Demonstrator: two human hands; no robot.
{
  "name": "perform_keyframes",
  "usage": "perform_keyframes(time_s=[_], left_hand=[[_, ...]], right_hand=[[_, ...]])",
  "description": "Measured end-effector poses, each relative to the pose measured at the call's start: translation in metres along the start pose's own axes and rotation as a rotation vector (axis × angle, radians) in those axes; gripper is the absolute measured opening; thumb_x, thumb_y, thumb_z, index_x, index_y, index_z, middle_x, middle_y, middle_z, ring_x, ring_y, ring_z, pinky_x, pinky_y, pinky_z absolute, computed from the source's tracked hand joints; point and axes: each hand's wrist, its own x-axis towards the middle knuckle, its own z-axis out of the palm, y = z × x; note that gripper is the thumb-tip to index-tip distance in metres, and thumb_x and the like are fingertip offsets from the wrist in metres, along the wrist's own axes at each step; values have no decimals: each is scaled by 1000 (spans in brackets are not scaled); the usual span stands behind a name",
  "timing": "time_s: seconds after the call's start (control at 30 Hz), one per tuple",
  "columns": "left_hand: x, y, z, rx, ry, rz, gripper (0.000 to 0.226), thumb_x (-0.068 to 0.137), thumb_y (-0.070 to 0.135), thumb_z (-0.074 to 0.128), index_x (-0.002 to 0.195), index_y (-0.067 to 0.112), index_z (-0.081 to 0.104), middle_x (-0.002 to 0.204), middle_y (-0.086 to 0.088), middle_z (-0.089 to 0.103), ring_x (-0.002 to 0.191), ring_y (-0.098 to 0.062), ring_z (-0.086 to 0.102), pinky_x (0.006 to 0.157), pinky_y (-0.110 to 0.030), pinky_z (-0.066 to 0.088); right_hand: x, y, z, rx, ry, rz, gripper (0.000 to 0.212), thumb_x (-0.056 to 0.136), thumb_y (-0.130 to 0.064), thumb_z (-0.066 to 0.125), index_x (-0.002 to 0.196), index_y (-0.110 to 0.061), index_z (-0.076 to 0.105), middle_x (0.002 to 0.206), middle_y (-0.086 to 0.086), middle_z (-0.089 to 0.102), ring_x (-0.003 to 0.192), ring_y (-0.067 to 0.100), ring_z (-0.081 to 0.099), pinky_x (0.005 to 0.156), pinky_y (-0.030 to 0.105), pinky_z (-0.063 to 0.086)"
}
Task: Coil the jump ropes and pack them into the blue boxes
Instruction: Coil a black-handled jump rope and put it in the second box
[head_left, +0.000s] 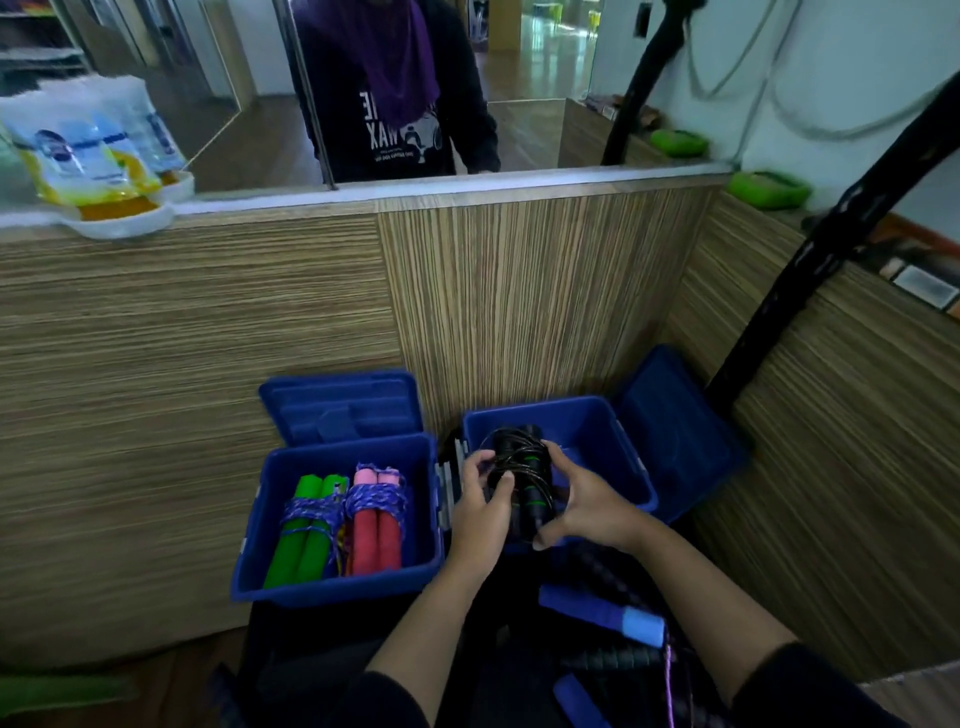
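Both hands hold a black jump rope (524, 462) with green rings on its handles and thin black cord wound around them, over the right blue box (618, 441). My left hand (480, 501) grips its left side. My right hand (582, 501) grips its lower right end. The left blue box (260, 519) holds a green-handled rope bundle (306, 525) and a pink-red-handled bundle (376, 519), each wrapped in purple cord. Both box lids stand open behind the boxes.
A blue-handled jump rope (602, 616) and more dark rope handles lie near my lap at the bottom right. A wood-grain counter wall (208, 338) rises behind the boxes. A person in a dark top (395, 88) stands beyond the counter. A black pole (810, 280) leans at right.
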Motion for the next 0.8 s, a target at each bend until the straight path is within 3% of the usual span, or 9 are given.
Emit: perform_keyframes(time_s=[0.1, 0.17, 0.23, 0.3, 0.37, 0.47, 0.63, 0.7, 0.8], left_hand=[[21, -5, 0, 191, -63, 34, 41, 96, 31, 53, 120, 59, 37, 122, 10, 60, 112, -15, 58, 91, -32, 45], [34, -7, -2, 503, -65, 69, 48, 95, 44, 46, 135, 60, 25, 122, 18, 59, 110, -15, 59, 87, -30, 44], [47, -15, -5, 768, 18, 148, 52, 94, 48, 41, 143, 50, 22, 128, 21, 57, 113, -16, 58, 92, -33, 44], [55, -26, -5, 917, 92, 212, 58, 90, 48, 38, 146, 33, 32, 136, 12, 55, 120, -19, 53, 97, -38, 40], [62, -40, -3, 1031, 136, 286, 59, 86, 43, 39, 140, 21, 47, 136, 3, 56, 120, -21, 54, 94, -42, 43], [70, -56, -3, 1088, 127, 348, 58, 84, 39, 37, 130, 11, 58, 136, -4, 57, 120, -20, 57, 95, -44, 47], [71, -64, -1, 1116, 147, 387, 58, 88, 37, 34, 133, 8, 55, 145, -5, 48, 131, -18, 48, 109, -44, 35], [71, -65, -1, 1122, 151, 380, 58, 87, 37, 35, 133, 8, 55, 146, -5, 47, 130, -18, 49, 109, -43, 35], [70, -67, 0, 1111, 159, 381, 56, 87, 35, 35, 131, 8, 56, 147, -5, 46, 128, -18, 51, 109, -43, 34]], right_hand=[[20, 8, -17, 24, -50, 19, 102, 55, 3, 84, 119, -60, 35, 123, -17, 55, 114, 7, 56, 92, 23, 49], [33, 14, -24, 36, -68, 21, 101, 56, 5, 82, 114, -64, 36, 127, -19, 52, 117, 9, 54, 94, 27, 49], [48, 25, -28, 39, -86, 39, 102, 56, 4, 82, 122, -59, 36, 132, -20, 48, 120, 9, 52, 98, 29, 48], [62, 39, -28, 25, -113, 82, 107, 55, 0, 84, 134, -49, 30, 137, -20, 44, 123, 10, 49, 102, 32, 45], [74, 48, -24, -1, -149, 131, 105, 57, 2, 82, 133, -45, 27, 128, -25, 45, 118, 9, 49, 100, 29, 45], [90, 57, -16, -22, -202, 144, 102, 59, 9, 77, 133, -44, 29, 127, -13, 52, 112, 15, 57, 90, 26, 51], [107, 72, -10, -85, -223, 190, 105, 64, 10, 75, 136, -41, 19, 119, -9, 54, 104, 14, 58, 72, 13, 50], [110, 73, -7, -140, -270, 186, 112, 65, 4, 78, 146, -34, 11, 129, -3, 51, 111, 15, 54, 77, 13, 49], [114, 72, 2, -180, -282, 216, 126, 67, -4, 82, 149, -22, -12, 147, -4, 28, 129, 13, 36, 92, 10, 40]])
